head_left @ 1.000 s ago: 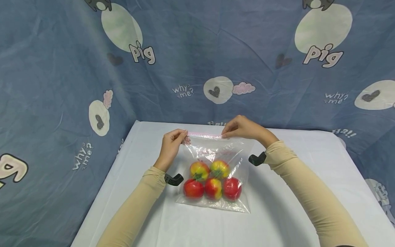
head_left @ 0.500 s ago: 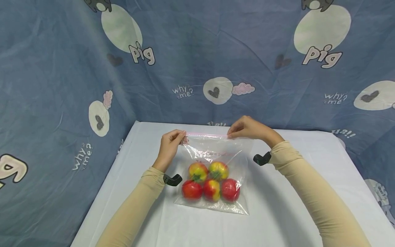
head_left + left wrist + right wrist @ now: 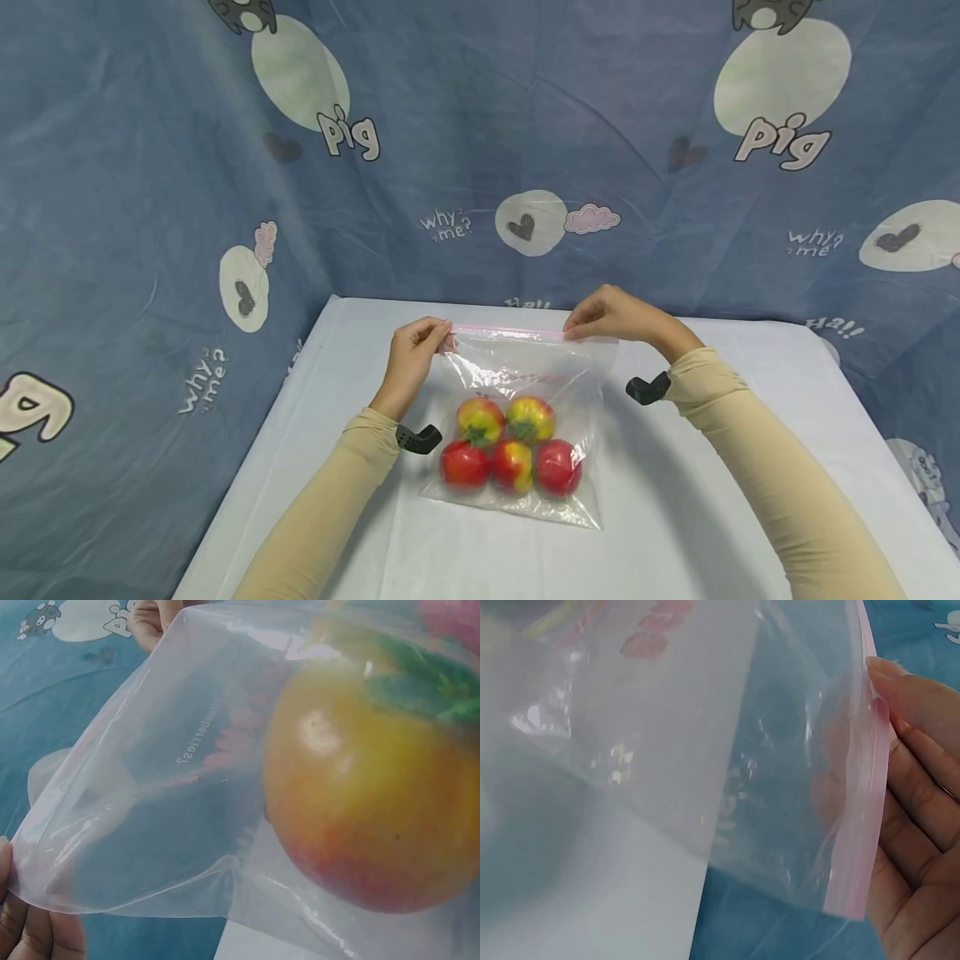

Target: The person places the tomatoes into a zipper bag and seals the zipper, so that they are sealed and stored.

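Observation:
A clear zip bag [image 3: 517, 367] with a pink zip strip [image 3: 510, 332] along its top holds several round red-and-yellow fruits [image 3: 512, 465], some with green leaves. My left hand [image 3: 411, 357] pinches the bag's top left corner between thumb and fingers. Along the strip toward the right corner, my right hand [image 3: 622, 318] pinches the zip between thumb and fingers. In the right wrist view, the end of the pink strip [image 3: 855, 870] extends past the thumb. One orange-yellow fruit [image 3: 375, 780] fills much of the left wrist view behind the plastic.
A white-covered table [image 3: 675, 500] lies under the bag. Blue printed cloth [image 3: 637, 167] hangs behind it and at the left. A black wrist camera [image 3: 420, 439] sits at my left wrist, another black camera [image 3: 648, 388] at my right.
My right hand has slid rightward along the zip strip toward the right corner. The left hand keeps its grip on the left corner, and the bag has shifted slightly down and left in view.

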`<state>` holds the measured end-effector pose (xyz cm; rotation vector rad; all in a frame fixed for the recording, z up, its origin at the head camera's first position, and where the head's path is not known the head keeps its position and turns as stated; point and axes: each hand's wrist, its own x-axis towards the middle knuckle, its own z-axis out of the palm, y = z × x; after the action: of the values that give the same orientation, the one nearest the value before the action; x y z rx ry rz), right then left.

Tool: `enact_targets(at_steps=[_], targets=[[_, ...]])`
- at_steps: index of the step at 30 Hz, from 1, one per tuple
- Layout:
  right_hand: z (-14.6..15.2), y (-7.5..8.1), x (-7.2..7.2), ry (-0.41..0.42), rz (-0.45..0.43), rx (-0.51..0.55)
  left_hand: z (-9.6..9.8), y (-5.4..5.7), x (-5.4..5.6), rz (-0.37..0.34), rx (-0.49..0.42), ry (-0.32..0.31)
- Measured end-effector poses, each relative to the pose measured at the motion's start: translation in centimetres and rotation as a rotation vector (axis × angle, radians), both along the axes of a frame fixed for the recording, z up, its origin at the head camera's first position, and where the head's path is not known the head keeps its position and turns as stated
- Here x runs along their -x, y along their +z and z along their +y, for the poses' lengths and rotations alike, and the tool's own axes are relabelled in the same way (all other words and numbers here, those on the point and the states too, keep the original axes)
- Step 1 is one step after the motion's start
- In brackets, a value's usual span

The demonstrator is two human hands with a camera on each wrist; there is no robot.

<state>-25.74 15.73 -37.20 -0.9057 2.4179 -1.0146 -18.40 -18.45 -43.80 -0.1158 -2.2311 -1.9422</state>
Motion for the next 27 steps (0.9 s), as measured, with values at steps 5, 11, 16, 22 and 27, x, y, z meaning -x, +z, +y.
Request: enact_targets(at_steps=[5,11,16,22,27], targets=[[0.7,-0.1,-0.1,-0.001,0.0,-0.003,-0.2,0.2,-0.2,-0.002,-0.018,0.002],[1.7,-0.1,-0.1,-0.013,-0.016,-0.009,-0.7,-0.2,-0.1,-0.001,0.006,0.025],[2.6,-0.2,0.0,-0.023,-0.037,0.007,-1.0,-0.1,-0.2,-0.003,-0.001,0.03],[3.4,-0.2,-0.1,-0.027,-0.067,0.022,-1.3,-0.2,-0.2,-0.013,-0.017,0.035],[3.8,-0.3,-0.1,-0.03,-0.083,0.024,-1.4,-0.3,-0.2,-0.015,-0.014,0.039]])
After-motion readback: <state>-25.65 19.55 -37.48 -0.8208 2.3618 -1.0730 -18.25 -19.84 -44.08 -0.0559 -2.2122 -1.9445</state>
